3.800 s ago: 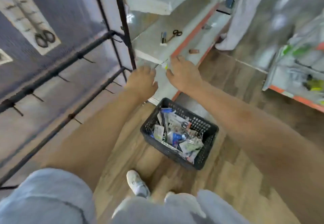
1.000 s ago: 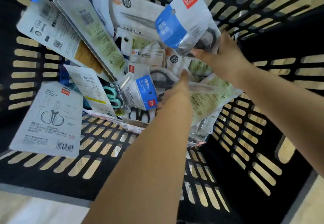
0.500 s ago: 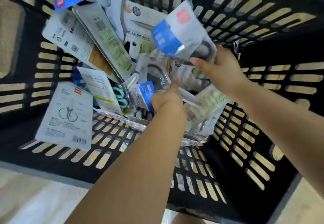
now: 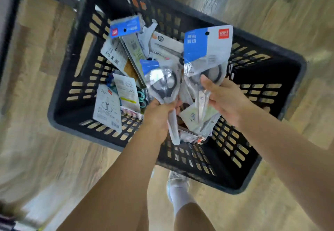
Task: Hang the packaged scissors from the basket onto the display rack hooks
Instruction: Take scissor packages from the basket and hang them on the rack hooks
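Left hand grips one scissors pack by its lower end; right hand pinches a 2nd pack, both just above the basket. Risk: slick film w/ heavy handles above each grip, so either could slip back onto the pile below the hands, or the hang-hole card could bend.

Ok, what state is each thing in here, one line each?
Left hand: gripping a smaller scissors pack, lifted.
Right hand: holding a blue-and-white scissors pack, raised.
Basket: on the floor, still holding more packs.
Card-backed pack: leaning on the basket wall.
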A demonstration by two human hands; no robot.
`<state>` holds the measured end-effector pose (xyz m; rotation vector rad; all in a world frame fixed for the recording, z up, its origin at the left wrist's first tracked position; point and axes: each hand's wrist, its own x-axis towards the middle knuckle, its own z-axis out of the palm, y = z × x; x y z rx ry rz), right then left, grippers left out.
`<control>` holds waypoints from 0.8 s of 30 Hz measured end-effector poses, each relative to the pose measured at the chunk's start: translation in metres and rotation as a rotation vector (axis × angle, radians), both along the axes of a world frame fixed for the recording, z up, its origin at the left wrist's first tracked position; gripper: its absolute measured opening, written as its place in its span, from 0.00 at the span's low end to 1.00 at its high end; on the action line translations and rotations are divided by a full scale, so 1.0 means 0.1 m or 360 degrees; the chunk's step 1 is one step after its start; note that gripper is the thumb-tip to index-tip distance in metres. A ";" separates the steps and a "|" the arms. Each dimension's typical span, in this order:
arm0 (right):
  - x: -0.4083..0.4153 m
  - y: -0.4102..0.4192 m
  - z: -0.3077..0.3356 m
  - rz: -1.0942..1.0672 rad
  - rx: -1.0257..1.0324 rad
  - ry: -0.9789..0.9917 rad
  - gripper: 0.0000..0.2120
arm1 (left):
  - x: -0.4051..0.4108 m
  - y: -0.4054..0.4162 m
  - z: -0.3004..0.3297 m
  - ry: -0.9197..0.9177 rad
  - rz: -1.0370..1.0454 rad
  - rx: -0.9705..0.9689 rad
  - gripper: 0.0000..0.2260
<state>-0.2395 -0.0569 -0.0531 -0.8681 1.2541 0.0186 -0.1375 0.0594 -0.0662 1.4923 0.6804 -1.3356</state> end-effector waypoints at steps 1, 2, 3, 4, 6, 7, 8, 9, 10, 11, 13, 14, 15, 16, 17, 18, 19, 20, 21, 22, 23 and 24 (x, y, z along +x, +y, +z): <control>0.01 0.04 0.11 0.0018 0.0028 -0.0013 0.16 | 0.05 0.08 0.14 -0.0014 -0.0026 -0.0037 0.10; 0.03 0.08 0.23 0.0045 0.0043 -0.0027 0.16 | 0.10 0.15 0.28 -0.0026 -0.0040 -0.0081 0.10; 0.05 0.13 0.37 0.0083 0.0049 -0.0043 0.18 | 0.14 0.22 0.43 -0.0046 -0.0056 -0.0142 0.11; 0.07 0.18 0.50 0.0118 0.0051 -0.0061 0.19 | 0.18 0.29 0.58 -0.0069 -0.0067 -0.0210 0.13; 0.12 0.29 0.77 0.0142 0.0041 -0.0105 0.19 | 0.24 0.42 0.86 -0.0092 -0.0066 -0.0308 0.19; 0.14 0.34 0.92 0.0145 0.0043 -0.0133 0.19 | 0.27 0.47 1.00 -0.0095 -0.0065 -0.0344 0.19; 0.16 0.38 1.07 0.0153 0.0051 -0.0167 0.20 | 0.29 0.50 1.16 -0.0096 -0.0071 -0.0383 0.16; 0.19 0.41 1.23 0.0161 0.0067 -0.0206 0.22 | 0.31 0.53 1.32 -0.0110 -0.0086 -0.0418 0.12; 0.21 0.44 1.41 0.0170 0.0081 -0.0243 0.25 | 0.33 0.55 1.51 -0.0129 -0.0081 -0.0457 0.09; 0.24 0.45 1.60 0.0179 0.0086 -0.0282 0.27 | 0.35 0.57 1.68 -0.0159 -0.0055 -0.0488 0.08; 0.31 0.46 1.99 0.0221 0.0059 -0.0335 0.32 | 0.41 0.59 2.05 -0.0234 0.0028 -0.0555 0.12; 0.36 0.47 2.19 0.0243 0.0029 -0.0329 0.35 | 0.45 0.61 2.24 -0.0264 0.0067 -0.0581 0.14; 0.41 0.47 2.41 0.0261 -0.0006 -0.0327 0.35 | 0.50 0.62 2.44 -0.0301 0.0082 -0.0600 0.15; 0.47 0.47 2.65 0.0277 -0.0044 -0.0329 0.34 | 0.55 0.64 2.64 -0.0329 0.0091 -0.0606 0.16; 0.53 0.47 2.88 0.0288 -0.0084 -0.0348 0.30 | 0.59 0.65 2.87 -0.0364 0.0088 -0.0606 0.15; 0.60 0.47 3.12 0.0309 -0.0139 -0.0360 0.25 | 0.62 0.67 3.10 -0.0404 0.0107 -0.0614 0.15; 0.68 0.48 3.37 0.0338 -0.0204 -0.0385 0.20 | 0.65 0.71 3.34 -0.0480 0.0115 -0.0630 0.15; 0.77 0.49 3.62 0.0367 -0.0269 -0.0412 0.13 | 0.68 0.75 3.58 -0.0574 0.0121 -0.0629 0.15; 0.86 0.52 3.88 0.0382 -0.0320 -0.0467 0.07 | 0.72 0.81 3.85 -0.0689 0.0121 -0.0621 0.12; 0.94 0.56 4.14 0.0385 -0.0363 -0.0539 0.03 | 0.76 0.88 4.13 -0.0791 0.0126 -0.0633 0.09; 1.02 0.61 4.39 0.0387 -0.0396 -0.0606 0.03 | 0.79 0.97 4.39 -0.0872 0.0134 -0.0687 0.07; 1.10 0.68 4.63 0.0405 -0.0428 -0.0661 0.02 | 0.83 1.06 4.65 -0.0944 0.0165 -0.0736 0.06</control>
